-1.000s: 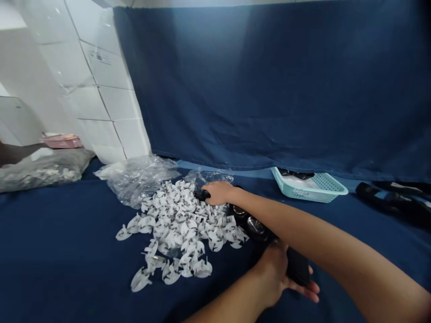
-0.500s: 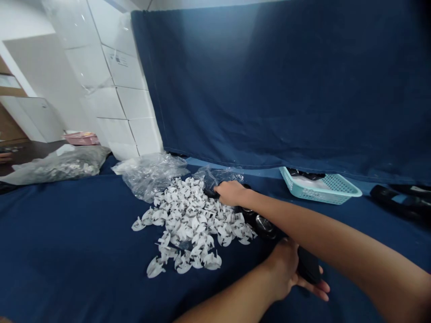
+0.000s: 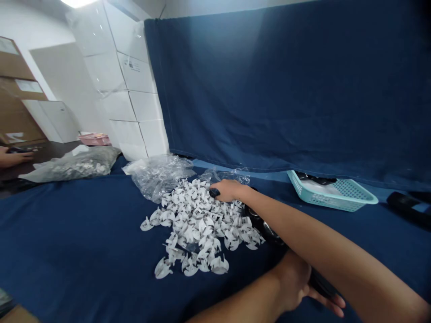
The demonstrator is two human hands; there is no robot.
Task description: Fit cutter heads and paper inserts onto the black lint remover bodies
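A pile of small white plastic pieces (image 3: 198, 224) lies on the dark blue cloth of the table (image 3: 77, 242). My right hand (image 3: 226, 190) reaches across to the far edge of the pile, fingers closed on a small black object (image 3: 214, 193). My left hand (image 3: 298, 282) is near the lower right, fingers curled on a black object (image 3: 321, 285) that my right forearm mostly hides. A row of black round parts (image 3: 266, 226) runs between the two hands, partly under my right arm.
Crumpled clear plastic bags (image 3: 161, 172) lie behind the pile. A light teal basket (image 3: 332, 192) stands at the right by the blue curtain. A bag of pale parts (image 3: 74, 165) and a pink tray (image 3: 94, 139) sit at the left, near another person's hand (image 3: 13, 157).
The view has swung to the left and up, showing more of the room at left. Both hands keep their places and grips; my left hand now sits lower in the picture.
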